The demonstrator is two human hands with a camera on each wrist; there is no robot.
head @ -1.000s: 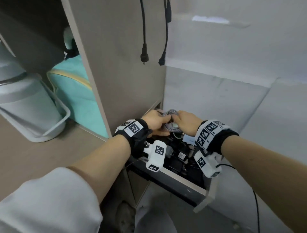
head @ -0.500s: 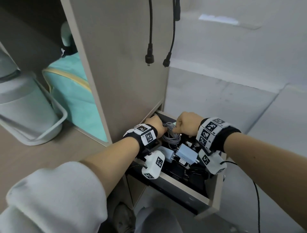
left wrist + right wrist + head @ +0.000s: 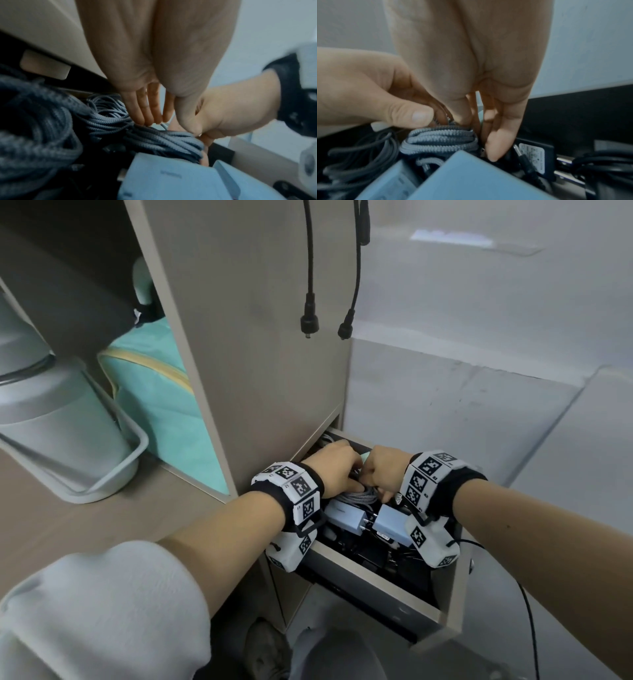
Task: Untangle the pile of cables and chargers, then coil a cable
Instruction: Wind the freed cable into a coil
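Both hands deep in open drawer (image 3: 373, 587): left hand (image 3: 337, 470) pinching grey braided cable bundle (image 3: 440, 139), right hand (image 3: 385, 470) gripping same bundle. Bundle looking coiled, resting among chargers (image 3: 346, 513). Black cables (image 3: 359, 155) beside it apparently unsorted; untangling seemingly unfinished.

A grey braided cable (image 3: 361, 497) lies bundled in several parallel loops at the back of the open drawer (image 3: 373, 587), atop a tangle of thin dark cables (image 3: 356, 155). Just in front lie two pale blue chargers (image 3: 344, 517), side by side, one with its prongs showing.
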